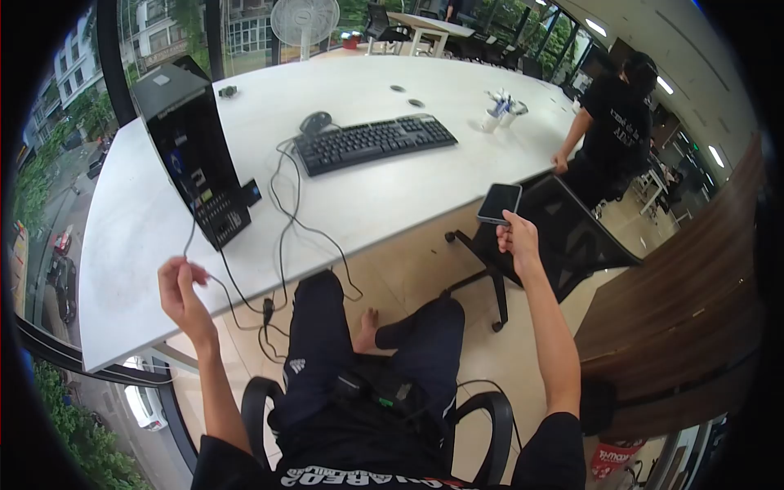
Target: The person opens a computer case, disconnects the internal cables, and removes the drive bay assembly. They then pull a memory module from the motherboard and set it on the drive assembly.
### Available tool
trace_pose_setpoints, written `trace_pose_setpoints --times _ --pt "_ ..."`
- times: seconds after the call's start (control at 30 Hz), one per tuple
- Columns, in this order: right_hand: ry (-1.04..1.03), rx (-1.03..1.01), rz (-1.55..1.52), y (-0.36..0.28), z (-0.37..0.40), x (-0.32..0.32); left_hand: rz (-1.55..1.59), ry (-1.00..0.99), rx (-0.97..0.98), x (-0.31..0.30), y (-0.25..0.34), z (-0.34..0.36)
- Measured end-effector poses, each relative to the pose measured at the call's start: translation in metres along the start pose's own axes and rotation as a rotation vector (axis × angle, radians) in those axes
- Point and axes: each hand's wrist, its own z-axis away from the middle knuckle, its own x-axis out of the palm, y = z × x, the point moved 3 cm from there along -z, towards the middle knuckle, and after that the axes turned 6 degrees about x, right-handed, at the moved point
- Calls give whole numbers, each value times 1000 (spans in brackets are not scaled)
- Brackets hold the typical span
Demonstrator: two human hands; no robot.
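Note:
My left hand (184, 290) is closed on a thin dark cable (192, 233) beside the table's near left edge. That cable runs up to the back of a black computer tower (192, 155) standing on the white table. My right hand (518, 237) holds a phone (500, 202) with a dark screen, out past the table's front edge and over a black mesh chair. A black keyboard (376, 143) lies on the table with a black mouse (315, 123) behind its left end. Their cables hang over the front edge.
A mesh office chair (572, 233) stands at the right, with a person in black (616, 122) behind it. White cups with pens (492, 118) are on the table's right part. Cable ends and a plug (268, 310) dangle near my knees. A fan (304, 23) stands behind.

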Motion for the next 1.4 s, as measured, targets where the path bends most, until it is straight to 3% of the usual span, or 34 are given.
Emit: trace_pose_setpoints --times 0.17,0.3,0.53,0.7,0.87,0.97,1.07,1.17,1.23,1.33,1.4 --pt "17 60 141 -27 -96 -4 -90 -29 -358 -13 -45 -6" --pt "12 61 165 -38 -166 4 -117 -69 -449 -4 -49 -12" --pt "-61 110 328 -11 -292 -19 -311 -67 -417 3 -43 -19" --pt "152 21 293 29 -380 -38 -345 -2 -442 6 -35 -21" --pt "306 -129 443 28 -396 -15 -305 5 -450 9 -37 -17" --pt "467 -137 671 8 -368 19 -341 4 -390 15 -33 -21" --pt "378 -319 592 50 -420 -12 -322 56 -334 11 -30 -21" --pt "439 -442 94 41 -348 36 -398 -38 -149 6 -34 -37" --pt "379 -500 200 10 -273 90 -504 -122 67 13 -32 -56" --pt "-31 -606 151 -29 -157 198 -624 -251 191 30 -34 -80" --pt "-252 -665 226 -54 -71 266 -538 -248 249 46 -49 -88"
